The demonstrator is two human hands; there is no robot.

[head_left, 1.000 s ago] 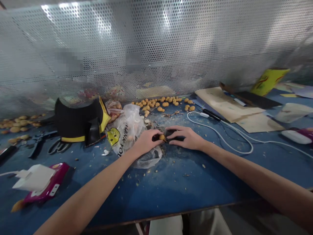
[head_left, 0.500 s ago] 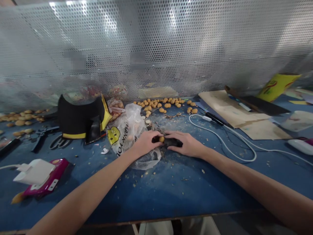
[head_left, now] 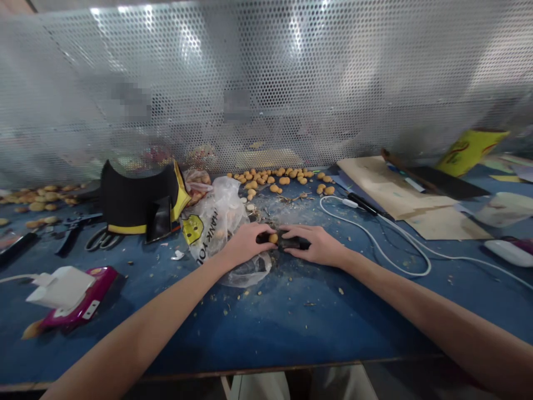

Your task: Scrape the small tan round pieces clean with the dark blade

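Observation:
My left hand (head_left: 245,243) pinches a small yellow-orange nut-like piece (head_left: 273,238) at the middle of the blue table (head_left: 291,322). My right hand (head_left: 318,244) presses on a black hand tool (head_left: 289,241) that closes around that piece. Both hands meet over scattered crumbs and shell bits. A clear plastic bag (head_left: 216,225) with a yellow smiley print lies just left of and under my left hand.
Several yellow pieces (head_left: 283,179) lie in a pile behind my hands, more at the far left (head_left: 37,200). A black-and-yellow pouch (head_left: 139,203), scissors (head_left: 97,240), a white charger on a pink case (head_left: 66,294), a white cable (head_left: 387,244), cardboard sheets (head_left: 400,189) and a perforated metal screen (head_left: 266,83) surround the spot.
My hands have stayed together on the piece and the tool; the view shifted slightly, and my right fingers have drawn in closer over the tool.

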